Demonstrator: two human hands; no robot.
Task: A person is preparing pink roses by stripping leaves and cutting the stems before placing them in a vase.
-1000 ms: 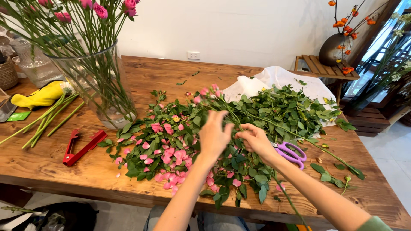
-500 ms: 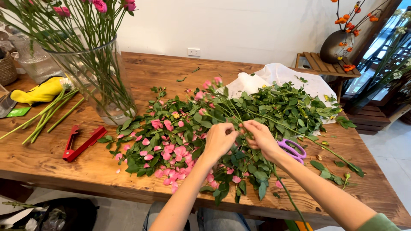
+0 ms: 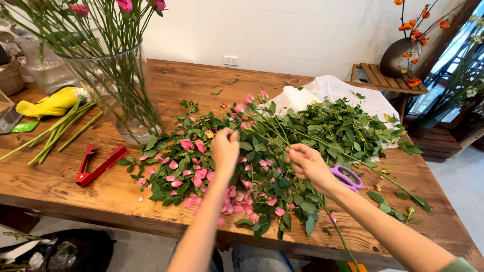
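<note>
White wall backs a long wooden bench strewn with cut flowers. Across its middle lies a heap of rose stems, leafy, with small pink blooms and loose pink petals scattered on the near-left side. The stems mostly run with their long axis from far left to near right, blooms toward the far left and cut ends toward the near right edge. The left hand sits over the heap with fingers curled closed around a stem near its bloom end. The right hand is closed on the same bundle of stems further along, just left of purple-handled scissors that lie on the wood. White wrapping paper lies under the far side of the heap. To the left stands a tall glass vase holding upright stems with pink flowers; near it lies a red stem stripper, well apart from the hands. Farther left are bare green stems and a yellow glove. Bare wood stays open along the near edge on the left and across the far side; the right end carries only a few loose leaves.
</note>
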